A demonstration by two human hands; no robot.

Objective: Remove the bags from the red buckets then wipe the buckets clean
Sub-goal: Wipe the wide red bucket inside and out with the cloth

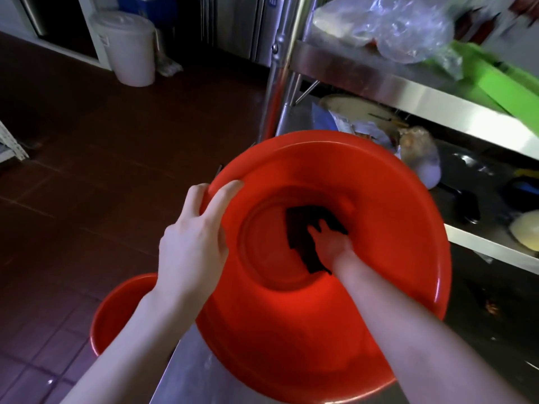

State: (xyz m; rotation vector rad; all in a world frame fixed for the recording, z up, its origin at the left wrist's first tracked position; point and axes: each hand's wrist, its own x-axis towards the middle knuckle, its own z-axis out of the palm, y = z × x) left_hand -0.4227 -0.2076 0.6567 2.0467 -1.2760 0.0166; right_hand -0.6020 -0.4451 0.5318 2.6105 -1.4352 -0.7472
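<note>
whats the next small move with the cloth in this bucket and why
Probably sweep the dark cloth across the red bucket's base toward its left side. The right hand presses it on the base's right side, the left hand holds the rim, and no bag shows inside.

Hidden and cropped parts
The second red bucket point(116, 313) was partly covered by a forearm point(151, 330); the green tray point(495, 80) was cropped
</note>
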